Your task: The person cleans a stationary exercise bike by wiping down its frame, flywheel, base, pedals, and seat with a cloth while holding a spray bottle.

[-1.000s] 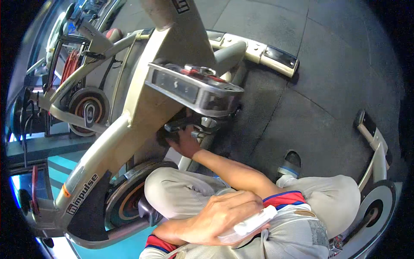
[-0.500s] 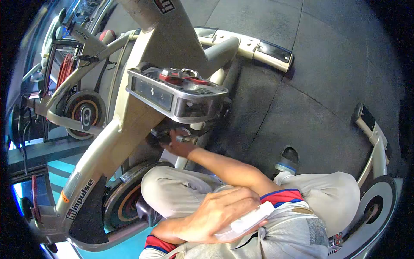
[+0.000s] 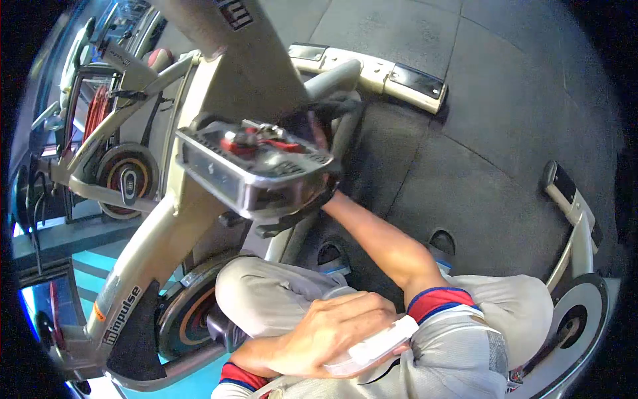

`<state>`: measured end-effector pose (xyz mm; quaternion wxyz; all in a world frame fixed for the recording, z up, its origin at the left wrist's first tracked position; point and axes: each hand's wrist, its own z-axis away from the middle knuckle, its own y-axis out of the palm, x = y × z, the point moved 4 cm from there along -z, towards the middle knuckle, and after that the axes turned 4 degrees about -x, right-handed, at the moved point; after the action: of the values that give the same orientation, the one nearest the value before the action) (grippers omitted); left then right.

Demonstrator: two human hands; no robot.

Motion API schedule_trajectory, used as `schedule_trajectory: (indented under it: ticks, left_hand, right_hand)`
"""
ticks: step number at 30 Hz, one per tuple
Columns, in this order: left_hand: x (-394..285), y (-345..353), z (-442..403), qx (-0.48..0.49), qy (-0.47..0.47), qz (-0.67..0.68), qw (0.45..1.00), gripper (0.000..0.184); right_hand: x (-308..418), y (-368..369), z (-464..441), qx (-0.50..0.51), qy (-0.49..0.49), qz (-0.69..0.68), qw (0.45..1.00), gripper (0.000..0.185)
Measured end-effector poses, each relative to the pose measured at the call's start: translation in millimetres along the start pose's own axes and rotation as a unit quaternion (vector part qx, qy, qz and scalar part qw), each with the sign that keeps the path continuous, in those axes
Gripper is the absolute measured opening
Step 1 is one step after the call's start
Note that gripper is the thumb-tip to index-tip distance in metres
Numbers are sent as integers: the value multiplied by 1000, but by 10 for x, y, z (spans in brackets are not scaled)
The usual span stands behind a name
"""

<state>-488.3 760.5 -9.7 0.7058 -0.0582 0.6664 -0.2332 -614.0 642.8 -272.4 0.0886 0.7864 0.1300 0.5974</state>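
Observation:
My left hand [image 3: 342,329] is closed around a small translucent plastic bottle with a white part [image 3: 382,344], held in front of my shirt. My right forearm [image 3: 385,243] reaches up to the exercise bike's pedal [image 3: 256,169], a metal-framed block with red and silver clip parts on top. My right hand is behind the pedal, mostly hidden and smeared, so its grip cannot be made out. Black strap-like parts [image 3: 282,225] show under the pedal. Behind the pedal rises the beige bike frame [image 3: 256,80].
The bike's rear or front foot bar [image 3: 415,86] lies on the dark rubber floor tiles [image 3: 492,126]. Another bike with a round flywheel [image 3: 129,179] stands at left, and part of a further one [image 3: 568,332] is at right. My shoes [image 3: 332,256] are below the pedal.
My right hand has moved up and to the right, from below the pedal to behind it. The pedal shows slightly lower and further left. My left hand still holds the bottle.

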Motion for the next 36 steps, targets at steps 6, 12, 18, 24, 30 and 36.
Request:
schedule_trajectory:
  ticks: [6,12,18,24,30,36]
  left_hand:
    - [96,-29,-93,5,-47,-5,999,28]
    - [175,-57,-117,1,-56,-22,998,27]
    - [175,-83,-235,5,-61,-16,998,25]
    - [160,-132,-168,-13,-81,-33,996,22]
    - [134,-124,-152,-2,-69,-23,997,22]
    - [104,-145,-161,7,-50,-11,999,22]
  right_hand:
    - [-356,-62,-640,-63,-2,89,994,71]
    - [-163,55,-1119,33,103,24,994,62]
    - [-390,-127,-1319,74,-34,97,992,74]
    - [-822,-460,-1889,128,119,241,955,68]
    - [-400,26,-697,-28,134,88,987,80]
    - [-1269,-445,-1502,-100,331,158,925,64]
